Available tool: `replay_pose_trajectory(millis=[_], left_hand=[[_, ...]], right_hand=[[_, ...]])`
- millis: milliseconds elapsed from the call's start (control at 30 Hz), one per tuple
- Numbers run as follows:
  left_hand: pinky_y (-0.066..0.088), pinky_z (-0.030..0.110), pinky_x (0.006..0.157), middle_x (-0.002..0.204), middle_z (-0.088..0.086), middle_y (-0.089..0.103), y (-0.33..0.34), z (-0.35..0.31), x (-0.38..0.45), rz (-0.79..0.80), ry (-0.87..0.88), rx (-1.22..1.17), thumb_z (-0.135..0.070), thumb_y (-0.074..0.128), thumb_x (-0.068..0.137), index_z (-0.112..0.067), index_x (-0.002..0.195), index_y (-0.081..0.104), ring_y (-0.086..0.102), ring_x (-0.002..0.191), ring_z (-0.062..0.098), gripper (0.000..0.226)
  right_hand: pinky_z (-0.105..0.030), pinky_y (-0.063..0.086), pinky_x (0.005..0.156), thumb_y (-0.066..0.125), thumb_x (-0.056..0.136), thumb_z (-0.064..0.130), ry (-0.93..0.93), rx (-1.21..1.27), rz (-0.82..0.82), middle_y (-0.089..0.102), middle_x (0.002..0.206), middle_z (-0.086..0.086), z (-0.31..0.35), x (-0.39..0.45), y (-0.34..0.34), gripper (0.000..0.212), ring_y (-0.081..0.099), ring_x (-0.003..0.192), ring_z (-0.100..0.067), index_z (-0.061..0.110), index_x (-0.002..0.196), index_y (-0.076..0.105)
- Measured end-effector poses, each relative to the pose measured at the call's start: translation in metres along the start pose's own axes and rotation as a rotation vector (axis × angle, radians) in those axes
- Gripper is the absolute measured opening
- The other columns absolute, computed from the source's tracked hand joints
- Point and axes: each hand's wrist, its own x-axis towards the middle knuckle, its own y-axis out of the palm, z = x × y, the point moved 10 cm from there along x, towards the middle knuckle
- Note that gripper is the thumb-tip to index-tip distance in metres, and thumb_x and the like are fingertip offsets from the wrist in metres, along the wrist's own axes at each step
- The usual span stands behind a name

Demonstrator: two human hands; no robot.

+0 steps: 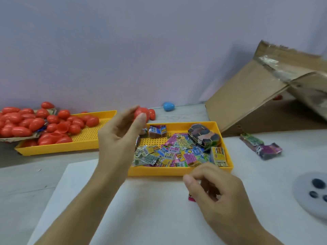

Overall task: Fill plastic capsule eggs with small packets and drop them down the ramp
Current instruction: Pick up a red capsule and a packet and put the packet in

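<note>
- Left hand (122, 137) raised over near tray's left end, fingertips pinching smooth red plastic capsule egg (141, 113); whether closed or a half, cannot tell.
- Right hand (215, 190) at worktop's front, fingers curled round small pink packet (192, 198), mostly hidden.
- Filling judged under way: egg and packet not yet joined.
- Glossy printed foil packets (177, 152) heaped in perforated yellow plastic tray (177, 173).
- Many red eggs (35, 124) waiting, left rear.
- Creased brown cardboard ramp (247, 96) at right rear; drop pending.
</note>
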Motion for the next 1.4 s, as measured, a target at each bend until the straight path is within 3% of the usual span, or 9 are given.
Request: replay_pose_trajectory(millis=[100,200,300,367,533,733,867,1167,1400], left_hand=[[0.055,0.019,0.077,0.107,0.001,0.076,0.043,0.001,-0.061,0.227,-0.063,-0.091,-0.016,0.086,0.070,-0.029,0.108,0.077,0.072,0.096,0.014,0.041],[0.054,0.026,0.069,0.103,0.005,0.077,0.061,0.010,-0.110,0.347,-0.089,-0.122,-0.016,0.075,0.061,-0.030,0.102,0.072,0.072,0.086,0.021,0.044],[0.053,0.026,0.064,0.092,0.013,0.076,0.056,0.017,-0.124,0.284,-0.092,-0.126,-0.016,0.077,0.055,-0.026,0.093,0.075,0.069,0.077,0.028,0.040],[0.055,0.024,0.067,0.100,0.014,0.074,0.057,0.016,-0.123,0.269,-0.082,-0.157,-0.014,0.080,0.056,-0.025,0.088,0.077,0.071,0.083,0.024,0.034],[0.057,0.026,0.076,0.112,0.009,0.069,0.056,0.023,-0.121,0.272,-0.184,-0.174,-0.016,0.083,0.059,-0.024,0.099,0.080,0.072,0.094,0.027,0.041],[0.048,0.031,0.044,0.072,0.015,0.060,0.049,0.043,-0.124,0.144,-0.457,-0.319,-0.042,0.076,0.065,-0.015,0.095,0.075,0.057,0.053,0.025,0.041],[0.051,0.031,0.044,0.064,0.018,0.060,0.055,0.045,-0.125,0.178,-0.507,-0.324,-0.049,0.075,0.074,-0.012,0.091,0.073,0.061,0.050,0.030,0.041],[0.060,0.034,0.065,0.097,0.017,0.073,0.045,0.044,-0.122,0.146,-0.473,-0.491,-0.019,0.078,0.063,-0.012,0.096,0.078,0.073,0.074,0.032,0.034],[0.059,0.037,0.057,0.097,0.028,0.067,0.044,0.044,-0.122,0.070,-0.500,-0.486,-0.036,0.082,0.063,-0.020,0.099,0.073,0.071,0.061,0.034,0.040]], right_hand=[[-0.011,0.040,0.047,0.054,0.089,0.051,0.190,0.295,-0.019,0.061,0.060,0.001,-0.011,0.000,-0.004,0.029,0.051,0.047,-0.004,0.026,0.084,0.067],[-0.014,0.045,0.048,0.053,0.093,0.047,0.249,0.380,0.005,0.062,0.056,0.007,-0.015,-0.001,-0.003,0.031,0.056,0.051,-0.001,0.021,0.087,0.069],[-0.026,0.054,0.060,0.057,0.086,0.055,0.214,0.284,0.074,0.068,0.069,0.002,-0.011,-0.002,0.002,0.035,0.066,0.066,-0.008,0.023,0.081,0.071],[-0.021,0.054,0.060,0.063,0.090,0.052,0.248,0.347,0.063,0.071,0.072,0.005,-0.014,-0.003,0.001,0.030,0.068,0.068,-0.008,0.025,0.085,0.073],[-0.018,0.044,0.040,0.066,0.081,0.039,0.362,0.479,0.034,0.067,0.058,-0.005,-0.026,-0.001,-0.001,0.019,0.055,0.040,-0.012,0.021,0.082,0.071],[-0.017,0.039,0.035,0.067,0.080,0.046,0.396,0.466,-0.020,0.068,0.057,-0.009,-0.033,-0.004,-0.003,0.033,0.059,0.037,-0.016,0.013,0.074,0.064],[-0.016,0.039,0.034,0.070,0.076,0.042,0.394,0.462,-0.034,0.069,0.058,-0.009,-0.032,-0.004,-0.004,0.032,0.055,0.035,-0.011,0.010,0.078,0.065],[-0.016,0.044,0.042,0.071,0.079,0.031,0.308,0.456,0.108,0.070,0.063,-0.004,-0.018,-0.002,0.004,0.014,0.061,0.047,-0.009,0.018,0.085,0.074],[-0.029,0.054,0.050,0.084,0.071,0.021,0.226,0.386,0.104,0.075,0.089,-0.003,-0.017,-0.003,0.004,0.033,0.069,0.070,-0.020,0.033,0.100,0.078]])
